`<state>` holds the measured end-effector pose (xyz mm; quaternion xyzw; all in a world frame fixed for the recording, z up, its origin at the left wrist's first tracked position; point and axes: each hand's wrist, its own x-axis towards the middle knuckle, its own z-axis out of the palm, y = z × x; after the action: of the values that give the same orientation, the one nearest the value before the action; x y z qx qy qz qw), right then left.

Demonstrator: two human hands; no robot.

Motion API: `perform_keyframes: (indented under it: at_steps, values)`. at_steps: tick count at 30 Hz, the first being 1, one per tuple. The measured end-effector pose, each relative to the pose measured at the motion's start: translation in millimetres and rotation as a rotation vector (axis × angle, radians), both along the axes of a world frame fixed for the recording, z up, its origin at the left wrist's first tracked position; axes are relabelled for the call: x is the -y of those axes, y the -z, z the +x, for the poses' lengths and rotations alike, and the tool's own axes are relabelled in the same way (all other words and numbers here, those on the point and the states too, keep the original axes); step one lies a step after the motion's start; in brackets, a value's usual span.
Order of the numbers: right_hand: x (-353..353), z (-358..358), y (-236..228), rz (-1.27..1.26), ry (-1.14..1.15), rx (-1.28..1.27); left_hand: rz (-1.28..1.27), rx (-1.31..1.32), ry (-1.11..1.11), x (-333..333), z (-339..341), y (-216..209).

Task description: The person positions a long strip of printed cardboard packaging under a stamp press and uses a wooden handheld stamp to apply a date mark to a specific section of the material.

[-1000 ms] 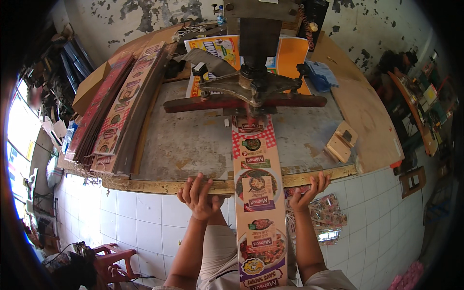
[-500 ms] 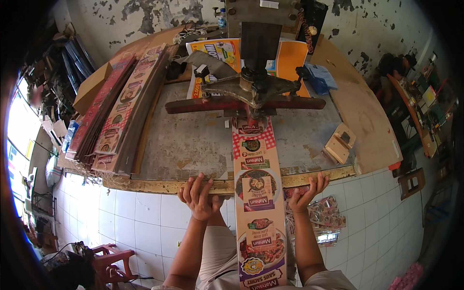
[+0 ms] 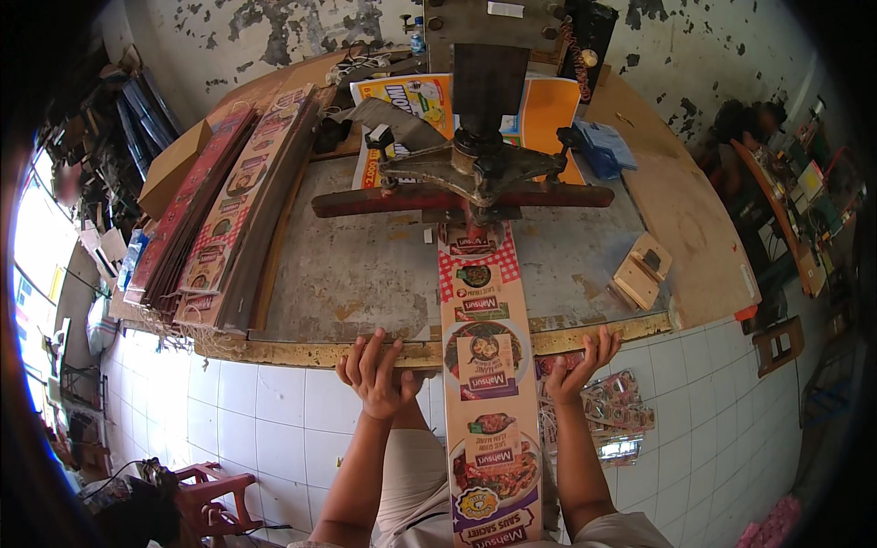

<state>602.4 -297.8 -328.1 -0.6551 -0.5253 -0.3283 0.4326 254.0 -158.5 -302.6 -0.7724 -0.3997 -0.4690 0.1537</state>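
A long printed cardboard strip [image 3: 491, 416] with food pictures runs from under the metal press head [image 3: 480, 173] across the worktable, over its front edge and down toward my lap. Left of the strip, my left hand [image 3: 373, 374] rests on the worn yellowish table edge [image 3: 283, 353], fingers apart and laid over it. On the other side, my right hand [image 3: 580, 370] lies against the same edge with its fingers spread upward. Neither hand touches the strip. The strip's far end is hidden beneath the press.
Stacked long printed strips [image 3: 239, 201] lie at the table's left, beside a brown cardboard piece [image 3: 174, 164]. A small wooden block [image 3: 642, 270] sits at the right. Below are more printed pieces [image 3: 621, 402] and a red stool [image 3: 215, 498].
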Motion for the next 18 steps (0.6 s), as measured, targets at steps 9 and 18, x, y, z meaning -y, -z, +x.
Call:
perform_keyframes:
  at_steps: [9,18]
  values:
    - [9.9,-11.6,-25.5,-0.075,-0.033,-0.093,-0.111,0.016,0.046,8.9,-1.3,-14.2]
    - [76.0,-71.3,-73.6,-0.231,-0.387,-0.700,-0.152,0.015,0.101,13.0,-4.8,-28.2]
